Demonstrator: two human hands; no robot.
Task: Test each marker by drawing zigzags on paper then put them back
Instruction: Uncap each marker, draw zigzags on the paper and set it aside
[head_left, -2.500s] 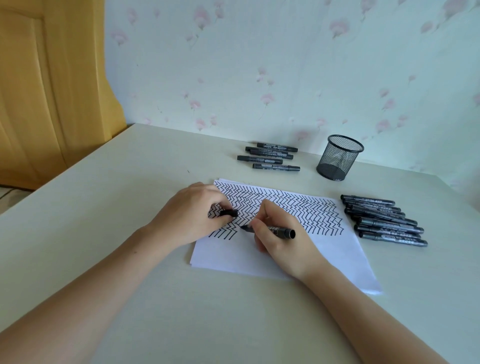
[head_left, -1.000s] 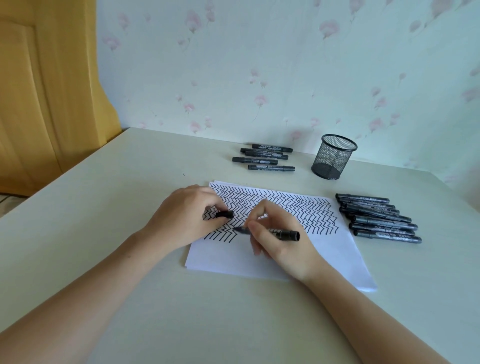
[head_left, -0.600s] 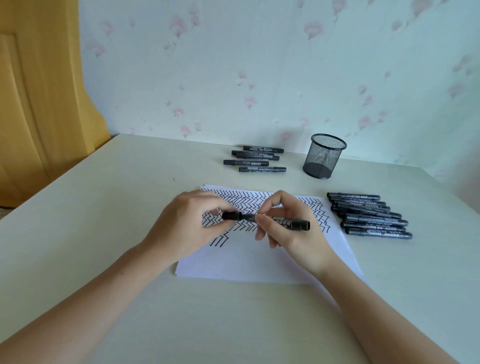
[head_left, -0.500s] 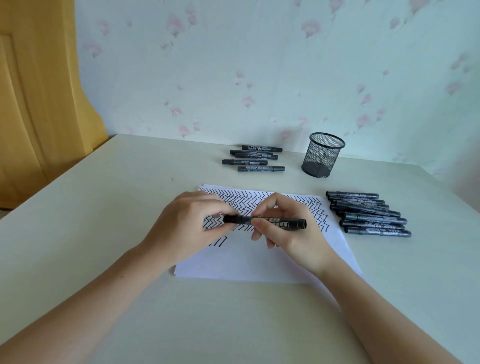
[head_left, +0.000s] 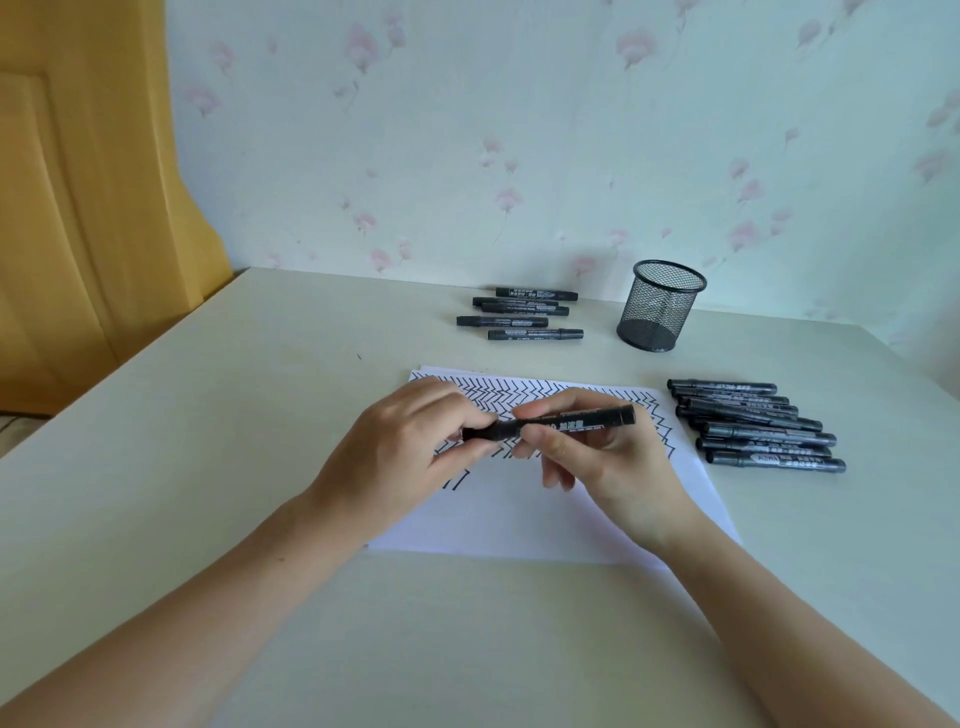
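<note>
Since 2.5 s ago, both hands have lifted from the writing position and brought cap and marker together, so that the pen now lies level above the sheet instead of touching it with its tip. Pale cream rectangular tabletop (head_left: 218, 467) carries everything, set against floral wallpaper. White rectangular paper sheet (head_left: 524, 525) lies at the centre, its far half filled with rows of black zigzag lines, its near half blank. Black wire-mesh cylindrical pen cup (head_left: 661, 306) stands upright near the wall, well apart from the sheet; nothing can be seen inside it. Row of black markers (head_left: 758, 426) lies side by side just beside the sheet's right edge; a smaller group of five black markers (head_left: 524, 314) lies beyond the sheet's far edge, left of the cup. Black cylindrical marker with pale printed lettering (head_left: 576, 418) is held horizontally over the zigzags, between the two hands. Left hand (head_left: 395, 457) has its thumb and fingers curled round the marker's capped left end. Right hand (head_left: 613, 462) pinches the barrel between thumb and forefinger, the remaining fingers loosely bent below.
</note>
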